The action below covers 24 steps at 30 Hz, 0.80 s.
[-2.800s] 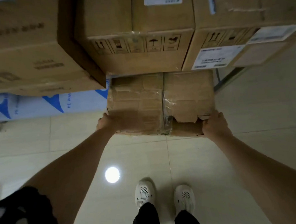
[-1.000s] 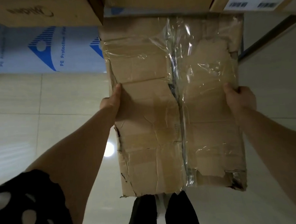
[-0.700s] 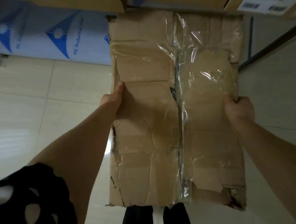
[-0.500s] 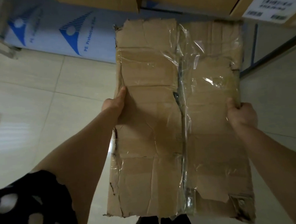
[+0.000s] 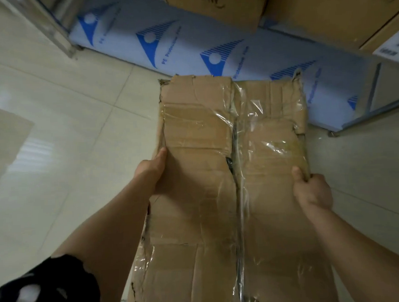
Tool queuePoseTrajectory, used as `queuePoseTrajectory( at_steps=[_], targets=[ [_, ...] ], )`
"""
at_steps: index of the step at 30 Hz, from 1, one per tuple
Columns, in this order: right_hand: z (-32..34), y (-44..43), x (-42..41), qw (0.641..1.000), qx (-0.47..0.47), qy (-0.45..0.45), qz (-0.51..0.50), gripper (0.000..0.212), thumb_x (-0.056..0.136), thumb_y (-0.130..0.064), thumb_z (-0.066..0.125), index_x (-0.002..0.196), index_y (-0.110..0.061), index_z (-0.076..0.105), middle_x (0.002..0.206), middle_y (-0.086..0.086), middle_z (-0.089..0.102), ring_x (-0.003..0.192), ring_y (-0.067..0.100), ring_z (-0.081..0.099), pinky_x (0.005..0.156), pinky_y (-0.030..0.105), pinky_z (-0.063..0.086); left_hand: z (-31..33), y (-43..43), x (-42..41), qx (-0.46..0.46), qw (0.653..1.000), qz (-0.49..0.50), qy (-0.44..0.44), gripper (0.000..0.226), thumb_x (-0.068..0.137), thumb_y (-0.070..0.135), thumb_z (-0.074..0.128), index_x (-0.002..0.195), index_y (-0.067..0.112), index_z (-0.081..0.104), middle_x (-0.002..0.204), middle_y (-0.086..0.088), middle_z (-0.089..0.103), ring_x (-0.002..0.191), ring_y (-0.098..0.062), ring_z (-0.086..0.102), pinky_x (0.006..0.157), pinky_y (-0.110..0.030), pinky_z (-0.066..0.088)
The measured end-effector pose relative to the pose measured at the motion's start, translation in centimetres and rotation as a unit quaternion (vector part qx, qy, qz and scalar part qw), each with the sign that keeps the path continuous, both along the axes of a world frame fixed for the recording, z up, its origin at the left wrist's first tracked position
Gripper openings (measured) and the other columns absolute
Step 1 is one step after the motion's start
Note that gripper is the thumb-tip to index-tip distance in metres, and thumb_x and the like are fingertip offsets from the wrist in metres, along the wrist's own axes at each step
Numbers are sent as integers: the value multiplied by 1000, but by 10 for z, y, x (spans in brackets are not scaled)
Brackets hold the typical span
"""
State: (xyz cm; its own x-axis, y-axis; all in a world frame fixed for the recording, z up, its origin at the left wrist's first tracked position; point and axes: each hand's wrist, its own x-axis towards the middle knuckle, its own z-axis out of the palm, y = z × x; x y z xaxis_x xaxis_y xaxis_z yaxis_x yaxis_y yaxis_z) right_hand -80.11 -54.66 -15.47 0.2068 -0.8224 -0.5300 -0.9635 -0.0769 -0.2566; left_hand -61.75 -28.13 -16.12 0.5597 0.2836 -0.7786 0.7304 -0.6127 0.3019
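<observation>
One beat-up flattened cardboard box (image 5: 220,196), held up over the tiled floor (image 5: 52,136) in front of the person. It's brown, creased and torn along the edges, with crinkly clear tape down the middle seam. Left hand (image 5: 152,171) pinches the left edge, thumb on top, fingers hidden underneath. Right hand (image 5: 313,191) has its fingers curled round the right edge.
</observation>
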Motion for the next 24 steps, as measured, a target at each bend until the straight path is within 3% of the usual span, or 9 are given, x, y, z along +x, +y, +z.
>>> queuePoseTrajectory(
  at_steps=[10, 16, 20, 24],
  targets=[
    [112, 136, 107, 984, -5, -59, 168, 58, 95, -49, 44, 110, 6, 53, 113, 29, 60, 105, 44, 57, 83, 42, 44, 122, 185, 3, -45, 981, 184, -40, 84, 85, 64, 51, 135, -3, 44, 137, -22, 48, 124, -39, 47, 103, -42, 39],
    [225, 244, 189, 956, -7, -114, 269, 62, 95, -47, 45, 123, 8, 51, 124, 29, 56, 113, 43, 54, 88, 42, 44, 230, 302, 22, -64, 952, 278, -112, 80, 82, 66, 52, 125, -2, 56, 129, -19, 56, 116, -37, 54, 100, -41, 44],
    [307, 320, 237, 934, -7, -162, 317, 60, 97, -46, 45, 118, 9, 53, 121, 29, 57, 111, 43, 55, 79, 38, 40, 308, 381, 36, -83, 931, 319, -159, 83, 81, 68, 53, 126, -2, 56, 130, -20, 56, 118, -35, 54, 103, -40, 42],
    [364, 391, 284, 907, 1, -204, 369, 62, 96, -50, 43, 118, 7, 55, 120, 29, 58, 110, 43, 55, 76, 38, 37, 373, 452, 43, -113, 899, 371, -206, 72, 75, 58, 68, 118, 1, 61, 113, -16, 64, 93, -31, 61, 87, -33, 48]
  ],
)
